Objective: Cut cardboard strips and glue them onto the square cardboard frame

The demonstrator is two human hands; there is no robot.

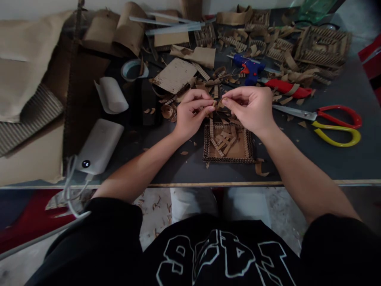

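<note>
On the dark grey, flat-topped bench [321,165], the left hand [192,113] pinches a small tan cardboard piece [214,104] between thumb and fingers, above the far rim of a shallow square tray of brown corrugated cardboard [229,160]. The right hand [253,105] faces it just beside, thumb and forefinger drawn close (I cannot tell whether they grasp anything). The tray lies near the middle of the bench's front edge, with narrow tan cardboard strips [226,142] loose inside it. Towards the right edge rest steel scissors with one red and one yellow handle [316,116]; beyond the right hand, nearer the back edge, lies a blue plastic glue gun [251,67] among curled scraps. A square corrugated cardboard panel [323,45] sits by the back right corner, while a white rectangular power bank [100,145] lies near the front left corner, its cable hanging over the edge.
</note>
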